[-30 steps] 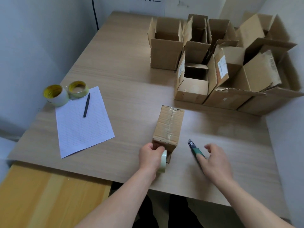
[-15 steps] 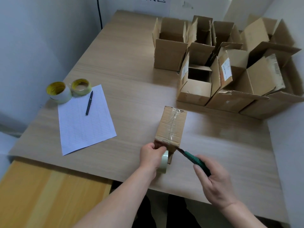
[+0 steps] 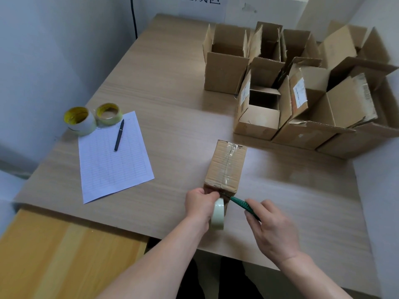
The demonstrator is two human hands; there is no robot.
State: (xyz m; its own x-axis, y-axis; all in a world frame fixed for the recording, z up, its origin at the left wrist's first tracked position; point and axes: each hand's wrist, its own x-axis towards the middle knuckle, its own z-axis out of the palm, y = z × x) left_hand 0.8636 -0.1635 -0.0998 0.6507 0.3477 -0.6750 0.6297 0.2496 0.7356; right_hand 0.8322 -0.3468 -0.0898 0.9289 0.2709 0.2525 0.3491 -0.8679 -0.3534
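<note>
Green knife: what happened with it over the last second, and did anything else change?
The right hand picked the green-handled knife up off the table and brought its blade leftward to the near edge of the taped box. The left hand still holds the tape roll against it; the paper and pen are unmoved.

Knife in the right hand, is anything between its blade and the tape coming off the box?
Nothing visible. The knife has its tip at the near edge of the box, just above the tape roll. The left hand grips right beside the blade, not across it.
</note>
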